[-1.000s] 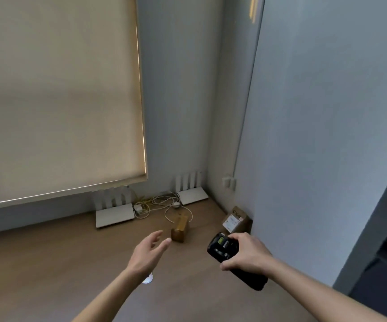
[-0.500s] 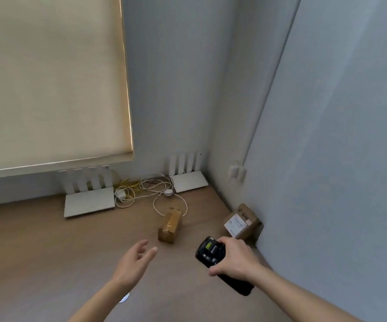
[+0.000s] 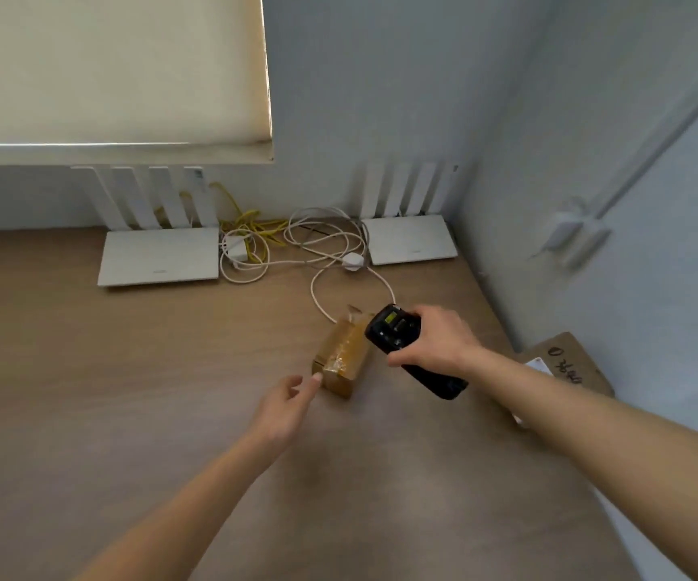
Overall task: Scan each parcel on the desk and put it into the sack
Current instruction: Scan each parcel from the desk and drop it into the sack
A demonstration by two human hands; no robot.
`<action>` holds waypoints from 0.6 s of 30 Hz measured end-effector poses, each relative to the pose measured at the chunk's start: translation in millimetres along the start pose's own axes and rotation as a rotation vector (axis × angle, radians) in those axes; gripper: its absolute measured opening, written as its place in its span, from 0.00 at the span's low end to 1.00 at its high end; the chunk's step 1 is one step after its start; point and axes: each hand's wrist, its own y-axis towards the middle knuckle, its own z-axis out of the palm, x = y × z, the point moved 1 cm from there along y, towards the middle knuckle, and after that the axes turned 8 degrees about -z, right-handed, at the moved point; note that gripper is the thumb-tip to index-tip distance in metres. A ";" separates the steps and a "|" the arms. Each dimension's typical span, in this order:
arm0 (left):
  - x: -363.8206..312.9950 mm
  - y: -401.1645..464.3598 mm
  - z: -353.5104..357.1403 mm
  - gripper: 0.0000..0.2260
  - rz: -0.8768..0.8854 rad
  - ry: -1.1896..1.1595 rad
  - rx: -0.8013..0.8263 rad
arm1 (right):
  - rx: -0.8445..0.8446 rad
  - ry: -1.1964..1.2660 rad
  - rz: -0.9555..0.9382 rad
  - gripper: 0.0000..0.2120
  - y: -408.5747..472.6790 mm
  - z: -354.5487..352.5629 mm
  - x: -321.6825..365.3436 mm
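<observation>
At frame centre, the right hand grips a black scanner hiding the taped parcel's far corner; the left hand's loose fingertips seemingly touch it.

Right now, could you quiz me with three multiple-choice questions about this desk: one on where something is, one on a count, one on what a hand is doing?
1. Where is the small taped parcel?
A. On the desk, in front of the cables
B. On top of a router
C. In the right hand

2. How many white routers stand by the wall?
A. One
B. Two
C. Four

3. What is the right hand doing?
A. Resting flat
B. Pulling a cable
C. Gripping the scanner

Answers: 1 A, it lies on the desk near the white cables. 2 B, a left router and a right router. 3 C, its fingers curl round the black scanner.
</observation>
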 end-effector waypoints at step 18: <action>-6.2 -0.9 23.9 0.13 -0.202 -0.534 0.037 | 0.146 0.432 0.005 0.42 15.6 40.6 -44.6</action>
